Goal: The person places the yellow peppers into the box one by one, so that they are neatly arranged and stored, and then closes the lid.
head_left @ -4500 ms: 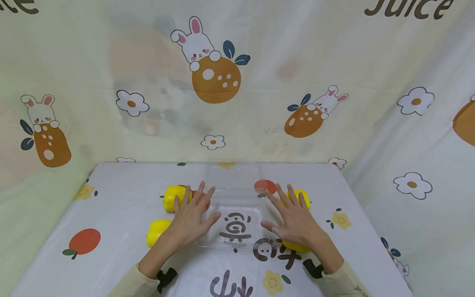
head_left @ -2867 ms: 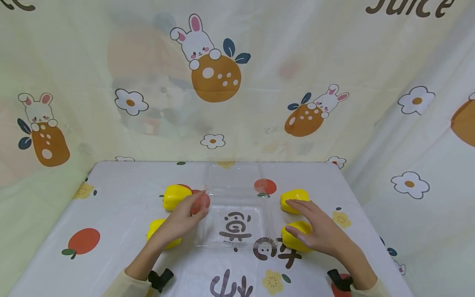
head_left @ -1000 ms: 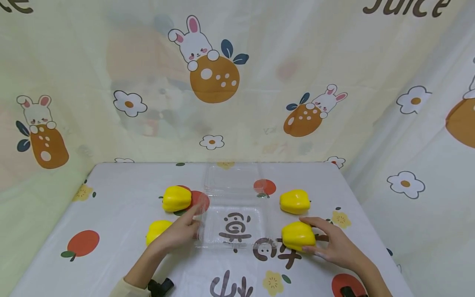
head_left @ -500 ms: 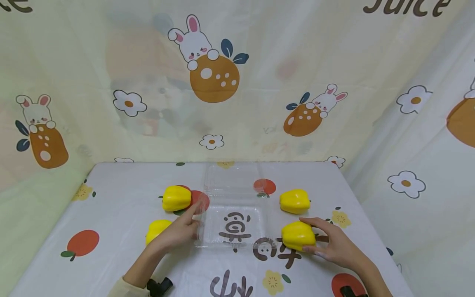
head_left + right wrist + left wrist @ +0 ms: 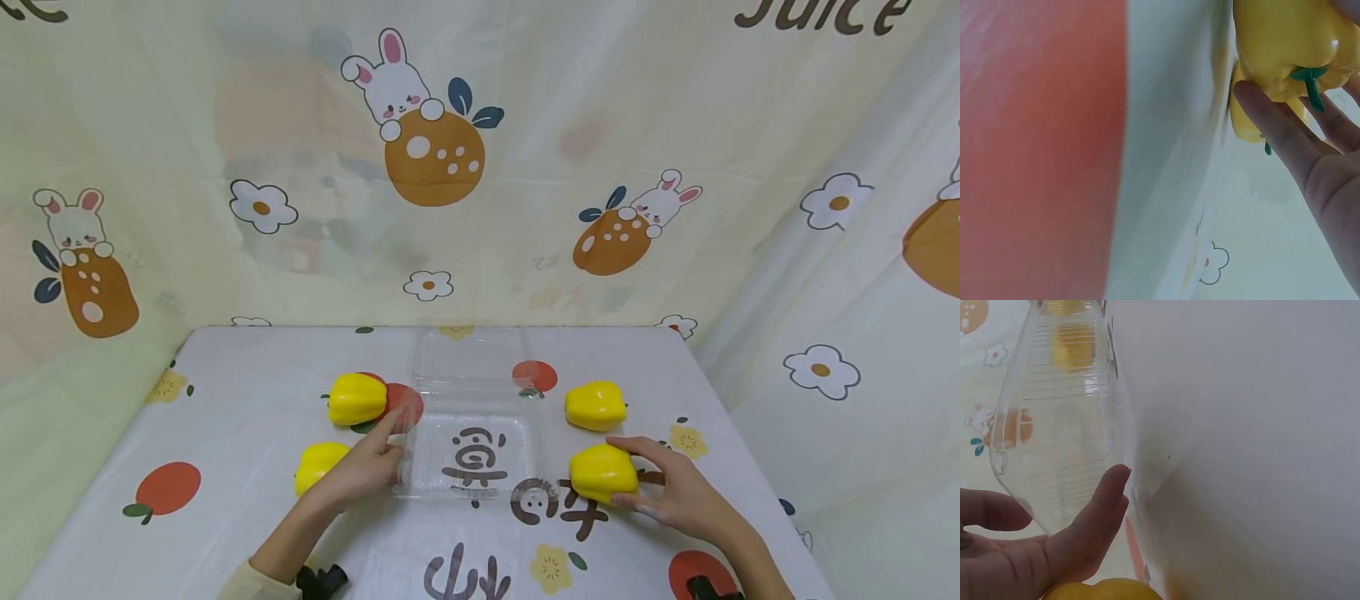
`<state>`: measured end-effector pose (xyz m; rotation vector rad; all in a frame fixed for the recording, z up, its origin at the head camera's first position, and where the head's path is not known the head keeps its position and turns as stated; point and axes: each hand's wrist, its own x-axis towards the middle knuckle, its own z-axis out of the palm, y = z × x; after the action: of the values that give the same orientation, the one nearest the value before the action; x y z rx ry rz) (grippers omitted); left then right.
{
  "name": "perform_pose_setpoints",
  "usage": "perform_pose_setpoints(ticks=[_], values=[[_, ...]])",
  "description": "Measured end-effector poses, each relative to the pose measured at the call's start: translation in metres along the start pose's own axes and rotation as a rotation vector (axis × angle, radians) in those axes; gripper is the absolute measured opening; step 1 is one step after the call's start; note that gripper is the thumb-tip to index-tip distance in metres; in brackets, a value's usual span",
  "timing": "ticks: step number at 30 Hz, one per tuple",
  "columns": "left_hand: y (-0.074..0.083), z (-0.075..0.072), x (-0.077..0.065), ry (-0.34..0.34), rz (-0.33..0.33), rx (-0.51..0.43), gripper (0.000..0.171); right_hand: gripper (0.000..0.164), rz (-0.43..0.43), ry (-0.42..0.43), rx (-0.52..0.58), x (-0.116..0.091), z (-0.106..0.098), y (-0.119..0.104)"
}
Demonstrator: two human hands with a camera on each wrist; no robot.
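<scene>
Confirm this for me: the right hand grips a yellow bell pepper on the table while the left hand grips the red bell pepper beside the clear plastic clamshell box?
Not quite. The left hand holds no pepper: the head view shows it touching the clear plastic clamshell box at its edge. All four peppers are yellow. The right hand does grip a yellow bell pepper.

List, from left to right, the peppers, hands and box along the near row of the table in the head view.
Near left yellow pepper → left hand → clear plastic box → near right yellow pepper → right hand.
</scene>
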<state>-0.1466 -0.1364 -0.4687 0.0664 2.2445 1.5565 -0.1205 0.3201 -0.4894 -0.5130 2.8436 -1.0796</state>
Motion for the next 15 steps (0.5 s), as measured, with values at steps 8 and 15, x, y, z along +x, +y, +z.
perform_pose_setpoints(ticks=[8, 15], values=[[0.000, 0.002, 0.001, 0.027, -0.009, 0.009, 0.076, 0.075, 0.003, 0.030, -0.014, 0.001, -0.008, -0.008], [0.002, 0.003, 0.001, 0.061, -0.008, 0.038, 0.071, 0.073, -0.024, 0.050, -0.033, 0.005, -0.016, -0.015]])
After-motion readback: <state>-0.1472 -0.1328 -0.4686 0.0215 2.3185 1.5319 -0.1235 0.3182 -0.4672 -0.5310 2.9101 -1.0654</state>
